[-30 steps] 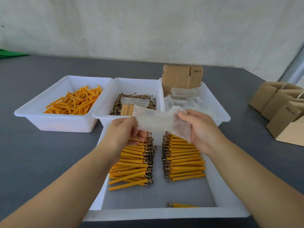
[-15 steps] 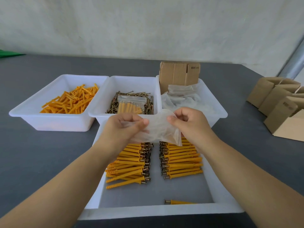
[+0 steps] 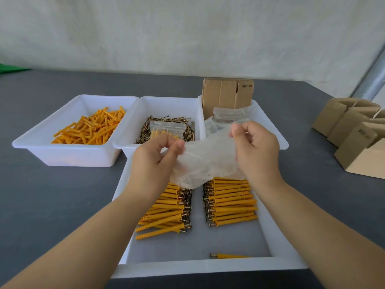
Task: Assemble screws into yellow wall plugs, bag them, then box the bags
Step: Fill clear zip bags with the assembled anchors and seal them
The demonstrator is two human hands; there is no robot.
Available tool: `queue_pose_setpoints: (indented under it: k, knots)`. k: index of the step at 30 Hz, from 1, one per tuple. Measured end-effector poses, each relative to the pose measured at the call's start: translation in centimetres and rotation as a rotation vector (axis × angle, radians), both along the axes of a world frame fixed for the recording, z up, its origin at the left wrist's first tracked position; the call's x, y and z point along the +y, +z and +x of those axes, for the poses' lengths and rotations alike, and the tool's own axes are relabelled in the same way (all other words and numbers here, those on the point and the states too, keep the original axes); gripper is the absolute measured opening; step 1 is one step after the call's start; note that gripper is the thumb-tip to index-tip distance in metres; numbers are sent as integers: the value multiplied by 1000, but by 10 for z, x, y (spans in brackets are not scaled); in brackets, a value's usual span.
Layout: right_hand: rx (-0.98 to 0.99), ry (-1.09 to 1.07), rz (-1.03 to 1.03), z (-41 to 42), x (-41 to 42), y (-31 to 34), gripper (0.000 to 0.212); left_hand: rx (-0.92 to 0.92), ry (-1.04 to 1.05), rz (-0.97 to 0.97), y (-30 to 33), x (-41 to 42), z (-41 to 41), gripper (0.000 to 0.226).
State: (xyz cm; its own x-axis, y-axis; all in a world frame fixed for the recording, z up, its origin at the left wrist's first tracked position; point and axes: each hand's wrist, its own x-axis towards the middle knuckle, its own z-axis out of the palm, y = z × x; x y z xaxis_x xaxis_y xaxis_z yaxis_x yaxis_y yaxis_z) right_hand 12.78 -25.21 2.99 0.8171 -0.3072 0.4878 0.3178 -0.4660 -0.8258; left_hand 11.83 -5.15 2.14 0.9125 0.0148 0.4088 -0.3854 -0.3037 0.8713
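Note:
An empty clear plastic bag point(image 3: 205, 161) hangs between both hands above the near white tray point(image 3: 208, 268). My left hand point(image 3: 154, 161) pinches its left top edge and my right hand point(image 3: 257, 149) pinches its right top edge. Under the bag lie two rows of yellow wall plugs with screws in them, a left row point(image 3: 166, 211) and a right row point(image 3: 231, 203). One more assembled plug point(image 3: 229, 256) lies alone by the tray's front wall. A filled bag point(image 3: 166, 131) rests on the loose screws point(image 3: 145, 130) in the middle bin.
At the back left a white bin point(image 3: 68, 157) holds loose yellow plugs point(image 3: 91, 127). The back right bin point(image 3: 281, 140) holds empty bags point(image 3: 227, 115) and flat cardboard point(image 3: 227, 94). Folded cardboard boxes point(image 3: 358, 134) stand on the grey table at the right.
Both hands have shifted their pinch along the bag's top edge and drawn it apart; the bag now sags lower between them, and it hangs over the assembled plugs.

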Motion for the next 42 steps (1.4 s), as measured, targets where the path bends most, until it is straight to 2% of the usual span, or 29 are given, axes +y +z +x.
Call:
queue_pose_setpoints:
  k: [3, 5, 8, 11, 13, 15, 18, 21, 25, 28, 33, 36, 38, 39, 42]
  knots:
    - [-25, -23, 10, 2, -1, -1, 24, -39, 88, -146, 3, 3, -2, 14]
    - [32, -43, 88, 3, -6, -1, 26, -47, 105, -275, 4, 6, 0, 28]
    - [78, -65, 164, 4, -7, 0, 24, 33, -118, -383, 4, 6, -1, 23]
    - [70, -31, 213, 3, -5, 1, 20, 230, -379, -423, 0, 4, -1, 7]
    - [87, 12, 253, 2, -6, 2, 15, 295, -394, -404, -4, 4, 0, 17]
    - [118, 86, 312, 2, -7, 3, 15, 278, -306, -367, -4, 5, 1, 20]
    - [153, 222, 295, 0, -9, 3, 28, 242, -187, -281, -4, 11, 4, 31]
    - [180, 257, 207, 1, -13, 2, 38, 265, -146, -153, -3, 19, 7, 51]
    - [117, 113, 191, 5, -18, 1, 26, 324, -269, -70, 1, 17, 3, 72]
    - [32, -37, 185, 8, -23, 1, 14, 349, -381, -136, 3, 14, 1, 82]
    - [-56, -196, 192, 12, -29, -1, 13, 341, -505, -263, 5, 14, 1, 98]
    - [-48, -234, 227, 13, -33, 0, 13, 377, -629, -241, 2, 18, 1, 111]
    - [-15, -188, 167, 12, -30, 1, 14, 374, -670, -201, 2, 21, 3, 107]
    - [8, -151, 108, 12, -27, 1, 14, 364, -661, -193, 2, 22, 4, 97]
    - [51, -45, 1, 8, -16, 0, 14, 322, -465, -217, 2, 23, 7, 48]
